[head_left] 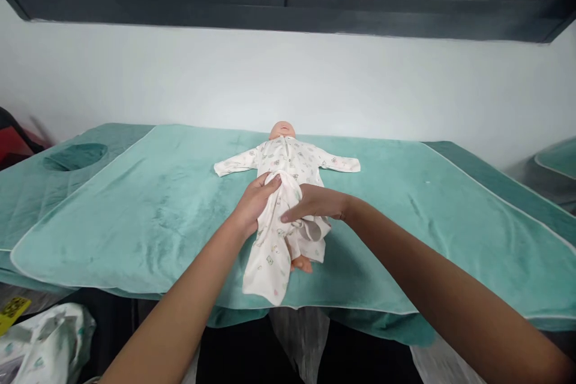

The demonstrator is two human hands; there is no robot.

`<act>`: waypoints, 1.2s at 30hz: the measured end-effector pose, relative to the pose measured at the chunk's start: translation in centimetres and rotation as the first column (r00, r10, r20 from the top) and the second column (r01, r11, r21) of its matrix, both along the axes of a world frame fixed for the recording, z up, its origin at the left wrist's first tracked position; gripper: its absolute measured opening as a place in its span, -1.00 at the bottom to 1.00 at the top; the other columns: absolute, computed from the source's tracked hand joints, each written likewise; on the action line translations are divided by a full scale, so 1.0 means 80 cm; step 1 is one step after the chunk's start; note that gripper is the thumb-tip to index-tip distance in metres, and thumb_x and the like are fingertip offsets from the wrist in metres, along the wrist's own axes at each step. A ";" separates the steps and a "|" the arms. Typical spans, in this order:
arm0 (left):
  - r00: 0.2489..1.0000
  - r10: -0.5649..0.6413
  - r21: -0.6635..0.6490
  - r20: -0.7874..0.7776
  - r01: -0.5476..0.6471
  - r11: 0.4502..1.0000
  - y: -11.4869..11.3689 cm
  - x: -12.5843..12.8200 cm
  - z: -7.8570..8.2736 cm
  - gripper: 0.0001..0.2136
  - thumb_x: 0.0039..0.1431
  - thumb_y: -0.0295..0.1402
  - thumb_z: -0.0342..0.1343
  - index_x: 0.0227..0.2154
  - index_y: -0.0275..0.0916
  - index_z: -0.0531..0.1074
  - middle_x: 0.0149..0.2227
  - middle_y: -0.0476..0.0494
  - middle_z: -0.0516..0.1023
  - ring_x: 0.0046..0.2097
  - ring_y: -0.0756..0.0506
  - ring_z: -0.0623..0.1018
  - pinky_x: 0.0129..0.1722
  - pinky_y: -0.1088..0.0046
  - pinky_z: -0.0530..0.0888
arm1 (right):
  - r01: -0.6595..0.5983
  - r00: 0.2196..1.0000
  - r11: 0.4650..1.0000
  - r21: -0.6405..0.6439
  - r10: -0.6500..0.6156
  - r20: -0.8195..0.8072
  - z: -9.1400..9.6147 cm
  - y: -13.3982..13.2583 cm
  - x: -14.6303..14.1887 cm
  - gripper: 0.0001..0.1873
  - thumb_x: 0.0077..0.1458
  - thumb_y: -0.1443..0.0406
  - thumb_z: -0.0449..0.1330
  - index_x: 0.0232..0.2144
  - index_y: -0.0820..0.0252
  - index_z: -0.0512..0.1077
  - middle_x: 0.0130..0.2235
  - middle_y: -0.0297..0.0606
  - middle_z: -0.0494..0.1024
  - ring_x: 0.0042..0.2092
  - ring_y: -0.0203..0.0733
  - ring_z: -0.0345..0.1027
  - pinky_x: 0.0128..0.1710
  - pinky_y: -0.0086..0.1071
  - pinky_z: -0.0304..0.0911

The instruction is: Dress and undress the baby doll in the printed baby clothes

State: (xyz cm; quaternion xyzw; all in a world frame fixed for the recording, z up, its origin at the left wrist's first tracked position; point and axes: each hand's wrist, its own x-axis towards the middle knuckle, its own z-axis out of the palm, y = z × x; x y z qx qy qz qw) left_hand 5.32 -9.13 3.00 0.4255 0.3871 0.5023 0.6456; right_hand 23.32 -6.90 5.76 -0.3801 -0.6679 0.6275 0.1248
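Observation:
A baby doll (282,130) lies on its back on the teal bed cover, head toward the wall. It wears a white printed long-sleeved top (288,157), sleeves spread out to both sides. White printed baby pants (269,264) are bunched over its lower body, one leg hanging toward me. My left hand (255,203) pinches the upper left edge of the pants between thumb and fingers. Closed around the right side of the same cloth is my right hand (315,202), thumb in front and fingers hidden in the folds. One doll foot (301,263) shows below the fabric.
The teal cover (148,222) spreads over a bed with a face hole (75,157) at left. Behind stands a white wall (189,78) under a dark window frame (180,9). A printed cloth bundle (49,342) sits low at left, near a yellow tag (13,312).

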 end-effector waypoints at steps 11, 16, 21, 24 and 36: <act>0.992 0.018 -0.004 0.126 -0.017 1.000 -0.007 -0.004 -0.009 -0.60 -0.05 -0.19 0.35 -0.15 -0.27 0.50 -0.24 -0.15 0.62 -0.25 -0.10 0.58 -0.23 0.43 0.46 | 0.131 0.951 0.975 -0.179 -0.175 -0.257 -0.016 0.000 -0.008 -0.53 -0.10 0.16 0.41 -0.13 0.25 0.52 -0.26 -0.18 0.61 -0.25 -0.10 0.51 -0.26 -0.29 0.42; 0.996 0.019 -0.071 0.088 -0.013 0.997 -0.009 -0.003 -0.020 -0.57 0.00 -0.05 0.29 -0.20 -0.31 0.52 -0.30 -0.18 0.62 -0.29 -0.11 0.58 -0.32 0.44 0.45 | -0.081 0.992 0.987 -0.140 0.067 -0.105 -0.012 0.001 -0.004 -0.53 -0.15 0.18 0.45 -0.16 0.23 0.54 -0.16 -0.17 0.61 -0.17 -0.08 0.51 -0.20 -0.28 0.42; 0.992 -0.122 -0.070 0.026 0.124 0.990 -0.023 -0.012 -0.018 -0.58 -0.08 -0.17 0.38 -0.17 -0.32 0.54 -0.29 -0.20 0.64 -0.27 -0.15 0.59 -0.26 0.39 0.47 | 0.129 0.923 0.963 -0.237 -0.204 -0.327 -0.027 -0.001 -0.010 -0.52 -0.02 0.09 0.36 -0.12 0.30 0.51 -0.20 -0.11 0.61 -0.19 -0.11 0.50 -0.17 -0.28 0.41; 0.994 -0.012 -0.044 0.106 0.016 0.999 -0.028 -0.004 -0.017 -0.59 -0.07 -0.22 0.38 -0.15 -0.28 0.52 -0.25 -0.17 0.64 -0.24 -0.14 0.60 -0.21 0.39 0.49 | 0.142 0.905 0.961 -0.237 -0.223 -0.363 -0.030 -0.004 -0.013 -0.51 -0.01 0.07 0.36 -0.13 0.32 0.51 -0.27 -0.14 0.61 -0.27 -0.18 0.49 -0.25 -0.35 0.40; 0.968 0.076 -0.229 0.238 -0.021 0.973 -0.031 0.015 -0.008 -0.52 0.11 -0.02 0.19 -0.06 -0.31 0.50 -0.19 -0.27 0.63 -0.17 -0.22 0.61 -0.15 0.27 0.52 | 0.113 0.875 0.947 -0.301 -0.238 -0.420 -0.039 -0.005 -0.005 -0.52 -0.06 0.11 0.39 -0.14 0.29 0.50 -0.27 -0.14 0.61 -0.25 -0.13 0.50 -0.23 -0.31 0.41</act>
